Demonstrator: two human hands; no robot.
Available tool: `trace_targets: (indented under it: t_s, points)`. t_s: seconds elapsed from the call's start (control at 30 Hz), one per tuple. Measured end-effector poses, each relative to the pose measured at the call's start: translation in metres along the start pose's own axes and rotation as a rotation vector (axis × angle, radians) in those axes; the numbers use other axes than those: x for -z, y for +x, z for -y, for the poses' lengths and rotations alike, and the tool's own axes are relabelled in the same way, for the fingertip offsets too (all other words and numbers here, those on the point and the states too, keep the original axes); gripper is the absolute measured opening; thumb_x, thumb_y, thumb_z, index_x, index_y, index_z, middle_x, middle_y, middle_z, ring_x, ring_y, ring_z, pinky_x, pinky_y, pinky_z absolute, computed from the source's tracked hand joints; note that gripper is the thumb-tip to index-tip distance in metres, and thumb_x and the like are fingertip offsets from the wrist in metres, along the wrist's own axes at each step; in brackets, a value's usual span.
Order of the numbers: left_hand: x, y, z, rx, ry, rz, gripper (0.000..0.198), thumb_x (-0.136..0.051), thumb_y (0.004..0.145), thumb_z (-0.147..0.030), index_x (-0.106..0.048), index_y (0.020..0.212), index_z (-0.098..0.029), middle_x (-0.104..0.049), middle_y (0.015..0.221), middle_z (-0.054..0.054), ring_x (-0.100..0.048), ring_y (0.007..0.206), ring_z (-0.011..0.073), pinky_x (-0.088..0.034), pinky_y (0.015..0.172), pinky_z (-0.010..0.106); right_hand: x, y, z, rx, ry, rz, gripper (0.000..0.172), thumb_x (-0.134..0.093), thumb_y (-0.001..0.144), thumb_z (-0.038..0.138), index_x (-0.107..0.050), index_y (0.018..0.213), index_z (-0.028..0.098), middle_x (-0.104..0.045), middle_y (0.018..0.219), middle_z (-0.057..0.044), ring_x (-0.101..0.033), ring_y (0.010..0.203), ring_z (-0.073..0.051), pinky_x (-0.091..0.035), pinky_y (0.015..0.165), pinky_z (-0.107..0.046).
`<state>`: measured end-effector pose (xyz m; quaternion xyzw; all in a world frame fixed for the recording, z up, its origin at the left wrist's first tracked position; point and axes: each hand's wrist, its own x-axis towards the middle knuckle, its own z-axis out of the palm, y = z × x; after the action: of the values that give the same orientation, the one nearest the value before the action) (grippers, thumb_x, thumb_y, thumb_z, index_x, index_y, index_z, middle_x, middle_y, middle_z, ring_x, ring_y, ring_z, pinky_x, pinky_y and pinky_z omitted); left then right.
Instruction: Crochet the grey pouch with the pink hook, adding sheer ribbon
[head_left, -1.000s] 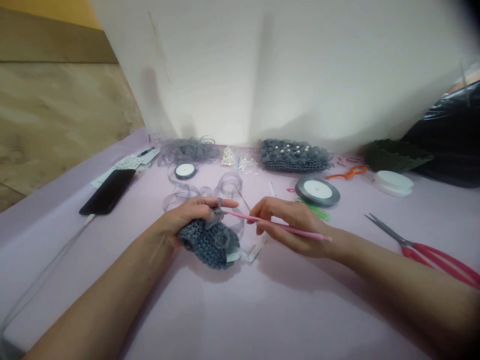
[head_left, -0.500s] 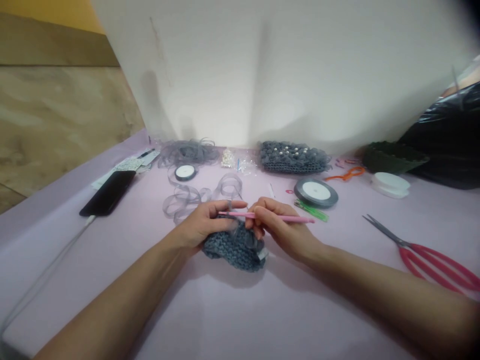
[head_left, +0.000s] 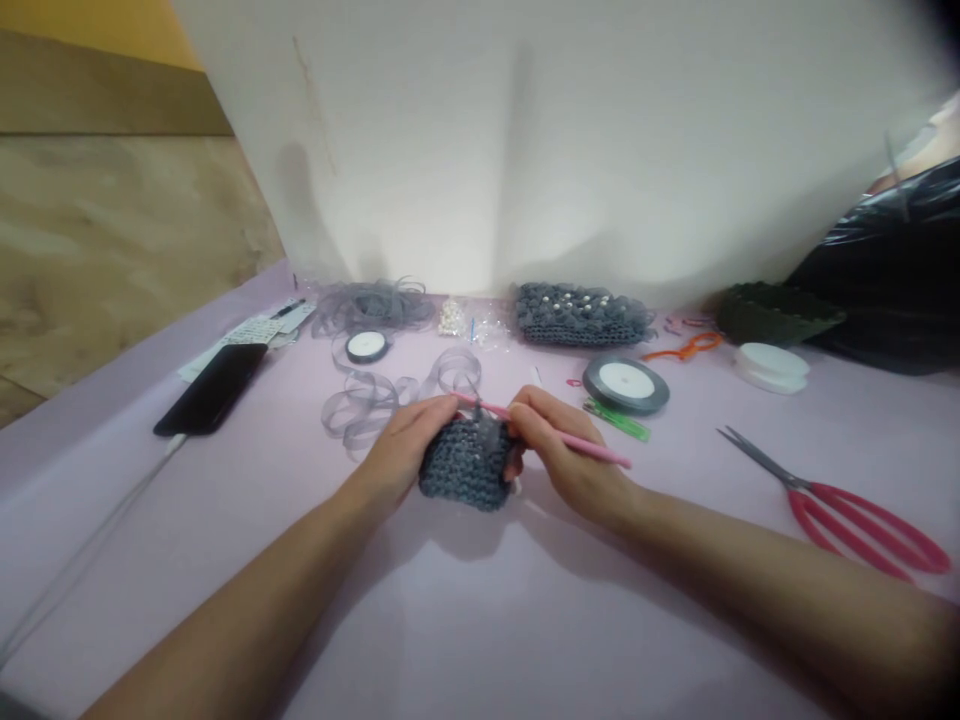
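Hook (head_left: pixel 570 440): slim pink rod, smooth, plastic by the look. Long axis runs from far-left to near-right. The working tip points left and a little toward the far edge of the table (head_left: pixel 480 620). The butt end sticks out past the knuckles toward the right edge. The tip sits at the top edge of the swatch (head_left: pixel 463 468); the hook end itself is too small to make out.

Swatch: grey-blue yarn, bumpy ribbed stitch, roughly rectangular. It is at mid-table, well in from every edge, held between both hands just above the lilac cloth.

Left hand (head_left: pixel 405 445): closed on the swatch's left side, fingers curled over its top edge.

Right hand (head_left: pixel 559 450): narrow pinch on the hook shaft, pencil-style, fingertips touching the swatch's right edge.

Ribbon (head_left: pixel 371 400): sheer grey, in loose loops, just beyond the left hand.

Spool (head_left: pixel 626 383): flat disc with a grey rim and white face, beyond the right hand.

Scissors (head_left: pixel 847 505): steel blades and red loop handles, near the right edge, points toward mid-table.

Phone (head_left: pixel 212 388): black slab, toward the left edge, with a cable running off its near end.

Pouch (head_left: pixel 577 312): grey knit studded with pearl beads, at the far edge against the white wall.
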<state>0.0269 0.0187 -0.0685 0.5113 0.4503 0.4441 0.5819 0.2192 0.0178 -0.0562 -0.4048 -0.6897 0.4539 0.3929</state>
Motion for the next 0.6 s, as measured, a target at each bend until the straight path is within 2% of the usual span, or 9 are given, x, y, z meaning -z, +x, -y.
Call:
trace_targets:
  t_s: [0.1, 0.17, 0.23, 0.3, 0.43, 0.53, 0.6]
  points:
    - [0.016, 0.005, -0.003, -0.181, 0.435, -0.067, 0.034, -0.051, 0.09, -0.042, -0.07, 0.075, -0.018, -0.065, 0.08, 0.004, -0.058, 0.082, 0.0197, -0.042, 0.078, 0.032, 0.007, 0.002, 0.001, 0.047, -0.004, -0.014, 0.029, -0.044, 0.098, 0.03, -0.048, 0.071, 0.02, -0.06, 0.053, 0.006, -0.059, 0.051, -0.009, -0.043, 0.054, -0.021]
    - [0.022, 0.007, -0.004, -0.268, 0.694, -0.121, 0.029, -0.054, 0.089, -0.038, -0.069, 0.074, -0.019, -0.062, 0.078, 0.002, -0.057, 0.08, 0.0189, -0.039, 0.074, 0.032, 0.009, 0.002, -0.001, 0.056, 0.009, 0.016, 0.028, -0.045, 0.098, 0.03, -0.049, 0.072, 0.02, -0.06, 0.054, 0.006, -0.06, 0.051, -0.009, -0.044, 0.054, -0.021]
    - [0.023, 0.007, -0.003, -0.313, 0.774, -0.171, 0.022, -0.057, 0.088, -0.036, -0.071, 0.081, -0.021, -0.062, 0.08, 0.002, -0.057, 0.08, 0.0186, -0.039, 0.073, 0.031, 0.009, 0.002, -0.003, 0.057, 0.009, 0.034, 0.027, -0.045, 0.098, 0.031, -0.05, 0.073, 0.02, -0.061, 0.055, 0.005, -0.059, 0.052, -0.009, -0.045, 0.055, -0.021]
    - [0.021, 0.007, -0.001, -0.328, 0.706, -0.225, 0.019, -0.062, 0.085, -0.038, -0.071, 0.086, -0.021, -0.065, 0.087, 0.003, -0.057, 0.082, 0.0182, -0.04, 0.073, 0.03, 0.007, 0.0, -0.005, 0.054, 0.008, 0.044, 0.027, -0.046, 0.098, 0.031, -0.05, 0.074, 0.02, -0.061, 0.056, 0.005, -0.059, 0.054, -0.009, -0.045, 0.055, -0.02]
    - [0.018, 0.011, 0.003, -0.233, 0.317, -0.269, 0.025, -0.069, 0.08, -0.043, -0.073, 0.083, -0.019, -0.069, 0.105, 0.005, -0.058, 0.084, 0.0169, -0.042, 0.076, 0.029, 0.004, -0.004, -0.01, 0.052, 0.032, 0.073, 0.025, -0.047, 0.098, 0.032, -0.052, 0.077, 0.02, -0.062, 0.059, 0.004, -0.06, 0.057, -0.01, -0.046, 0.056, -0.02]
    - [0.016, 0.012, 0.003, -0.115, -0.022, -0.29, 0.033, -0.071, 0.077, -0.05, -0.075, 0.087, -0.019, -0.069, 0.09, 0.004, -0.056, 0.079, 0.0145, -0.042, 0.076, 0.027, 0.003, -0.005, -0.011, 0.056, 0.043, 0.072, 0.025, -0.047, 0.098, 0.032, -0.052, 0.077, 0.02, -0.062, 0.058, 0.004, -0.06, 0.056, -0.01, -0.047, 0.056, -0.021]
    - [0.014, 0.01, 0.002, -0.029, -0.224, -0.242, 0.039, -0.071, 0.075, -0.055, -0.075, 0.092, -0.019, -0.066, 0.082, 0.003, -0.056, 0.077, 0.0137, -0.043, 0.077, 0.027, 0.003, -0.005, -0.011, 0.069, 0.027, 0.049, 0.025, -0.046, 0.098, 0.031, -0.052, 0.077, 0.02, -0.063, 0.058, 0.004, -0.059, 0.056, -0.01, -0.046, 0.056, -0.021]
